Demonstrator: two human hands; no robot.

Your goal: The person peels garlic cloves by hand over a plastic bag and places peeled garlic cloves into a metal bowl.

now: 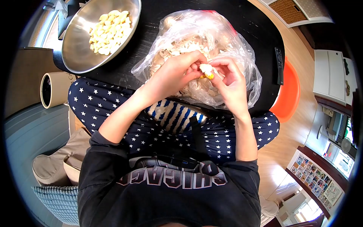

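My left hand (pixel 176 72) and my right hand (pixel 230 80) meet above an open clear plastic bag (pixel 251 72). Pinched between their fingertips is a whitish piece of garlic (pixel 206 68), its far side covered by my fingers. A small bright yellow thing (pixel 207 76) shows just below the garlic, near both thumbs; I cannot make out what it is. Papery garlic skins (pixel 177 47) fill the bag under my hands. Up to the left, a steel bowl (pixel 75 49) holds many peeled garlic cloves (pixel 109 32).
The bowl and bag stand on a black table (pixel 151 17). A remote control (pixel 279 66) lies near its right edge, beside an orange chair (pixel 290 92). A cream cylindrical container (pixel 58 89) is at the left. My crossed legs are close to the table's near edge.
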